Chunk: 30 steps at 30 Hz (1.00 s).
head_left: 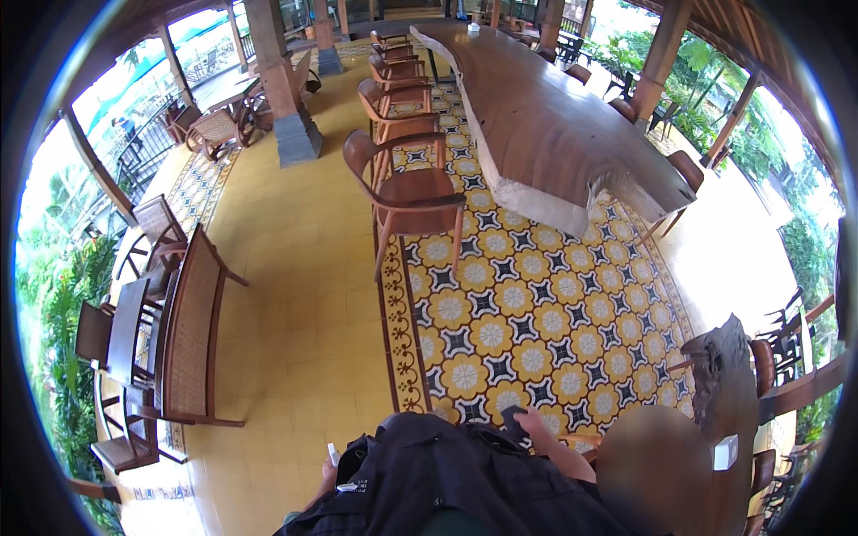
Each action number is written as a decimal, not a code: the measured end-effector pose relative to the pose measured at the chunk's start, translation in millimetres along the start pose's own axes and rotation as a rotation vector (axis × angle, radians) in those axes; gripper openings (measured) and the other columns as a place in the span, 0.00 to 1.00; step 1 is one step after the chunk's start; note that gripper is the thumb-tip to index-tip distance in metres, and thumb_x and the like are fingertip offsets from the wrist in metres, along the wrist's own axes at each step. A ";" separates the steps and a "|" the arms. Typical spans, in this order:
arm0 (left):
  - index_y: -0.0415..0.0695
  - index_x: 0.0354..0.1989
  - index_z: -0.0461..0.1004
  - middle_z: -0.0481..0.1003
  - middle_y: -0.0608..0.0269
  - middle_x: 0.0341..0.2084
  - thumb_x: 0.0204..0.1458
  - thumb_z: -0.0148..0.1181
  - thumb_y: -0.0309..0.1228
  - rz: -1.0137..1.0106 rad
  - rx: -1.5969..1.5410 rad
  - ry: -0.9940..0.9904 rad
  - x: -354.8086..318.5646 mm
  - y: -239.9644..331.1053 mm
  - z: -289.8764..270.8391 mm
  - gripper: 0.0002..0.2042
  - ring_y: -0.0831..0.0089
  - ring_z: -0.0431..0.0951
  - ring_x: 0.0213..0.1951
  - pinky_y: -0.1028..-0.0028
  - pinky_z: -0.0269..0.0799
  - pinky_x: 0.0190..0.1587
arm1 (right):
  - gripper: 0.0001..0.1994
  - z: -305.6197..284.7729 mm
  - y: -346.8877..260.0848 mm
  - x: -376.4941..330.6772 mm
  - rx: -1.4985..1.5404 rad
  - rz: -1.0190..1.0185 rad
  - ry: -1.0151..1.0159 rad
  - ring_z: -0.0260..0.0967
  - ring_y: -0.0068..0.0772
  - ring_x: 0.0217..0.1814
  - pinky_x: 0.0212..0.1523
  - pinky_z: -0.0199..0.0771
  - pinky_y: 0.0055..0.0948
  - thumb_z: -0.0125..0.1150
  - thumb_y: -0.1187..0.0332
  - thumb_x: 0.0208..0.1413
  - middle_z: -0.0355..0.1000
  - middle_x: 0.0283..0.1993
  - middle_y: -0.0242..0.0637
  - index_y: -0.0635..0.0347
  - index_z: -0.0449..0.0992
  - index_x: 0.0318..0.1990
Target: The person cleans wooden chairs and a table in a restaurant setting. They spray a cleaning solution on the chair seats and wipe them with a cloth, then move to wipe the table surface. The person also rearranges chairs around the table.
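My left hand (329,473) is low at the left of my dark clothing, closed on a small white object (333,454) with a narrow upright end; its kind cannot be made out. In front of my clothing, at its right, my right hand (534,427) reaches forward, its fingers closed on a small dark object (514,418). That object looks flat and black, but its kind is unclear. Patterned floor tiles (492,332) lie beneath and beyond my right hand. Neither hand touches any furniture.
Ahead stands a long wooden slab table (554,107), with a row of wooden armchairs (416,186) along its left. At left is a cane-backed bench (190,330). A second slab table (728,375) bearing a white box (725,453) stands close at right, beside a blurred brown oval (666,469).
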<state>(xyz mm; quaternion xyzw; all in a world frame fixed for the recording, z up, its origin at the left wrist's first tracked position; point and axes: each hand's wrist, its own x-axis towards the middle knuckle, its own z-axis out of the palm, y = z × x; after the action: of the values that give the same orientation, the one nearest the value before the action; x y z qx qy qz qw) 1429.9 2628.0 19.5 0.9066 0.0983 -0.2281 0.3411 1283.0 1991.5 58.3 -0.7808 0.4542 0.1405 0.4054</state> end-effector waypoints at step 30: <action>0.45 0.61 0.71 0.75 0.57 0.44 0.51 0.69 0.56 1.276 -0.614 -0.216 480.5 1110.5 119.6 0.35 0.61 0.66 0.47 0.61 0.61 0.56 | 0.29 -361.0 -585.0 440.4 0.962 -0.707 0.558 0.70 0.32 0.59 0.59 0.71 0.29 0.63 0.72 0.61 0.70 0.62 0.41 0.58 0.64 0.70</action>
<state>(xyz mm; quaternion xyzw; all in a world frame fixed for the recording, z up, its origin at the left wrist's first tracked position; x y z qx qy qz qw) 2180.5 1728.9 346.2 0.6229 -0.4255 -0.0349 0.6555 1952.1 1606.0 323.2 -0.6216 0.2706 -0.4274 0.5981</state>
